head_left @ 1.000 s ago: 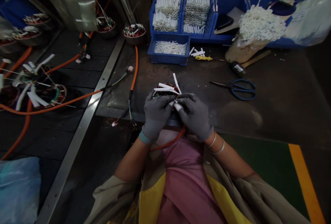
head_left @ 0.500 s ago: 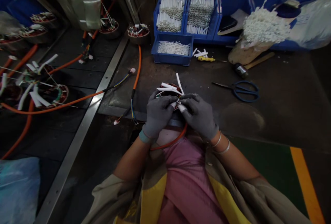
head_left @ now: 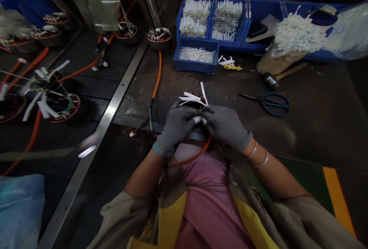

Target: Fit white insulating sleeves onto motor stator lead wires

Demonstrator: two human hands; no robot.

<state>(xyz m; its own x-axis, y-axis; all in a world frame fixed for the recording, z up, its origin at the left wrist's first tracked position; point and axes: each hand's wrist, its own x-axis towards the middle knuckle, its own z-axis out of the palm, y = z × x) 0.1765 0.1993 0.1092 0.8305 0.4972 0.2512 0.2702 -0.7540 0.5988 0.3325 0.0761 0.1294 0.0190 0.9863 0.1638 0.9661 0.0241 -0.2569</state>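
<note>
My left hand [head_left: 176, 125] and my right hand [head_left: 225, 125], both in grey coated gloves, close around a small motor stator [head_left: 193, 101] with copper windings. Most of the stator is hidden under my fingers. Several white insulating sleeves [head_left: 192, 98] stick out from its far side. A short white sleeve [head_left: 197, 119] shows between my fingertips, and my right fingers pinch at it. An orange cable [head_left: 156, 82] runs from the stator area across the bench, and another orange loop [head_left: 191, 159] hangs below my hands.
Blue bins of white sleeves [head_left: 195, 20] and a small blue bin [head_left: 196, 63] stand at the back. Scissors [head_left: 276, 104], a hammer [head_left: 270, 81] and a yellow tool [head_left: 232, 68] lie on the bench. Wired stators [head_left: 59, 107] sit on the left, where a blurred white object [head_left: 86, 145] shows.
The whole scene has shifted slightly right in view. My hands have stayed on the stator, and my right fingers have closed in around the short white sleeve. A blurred white object has appeared at lower left.
</note>
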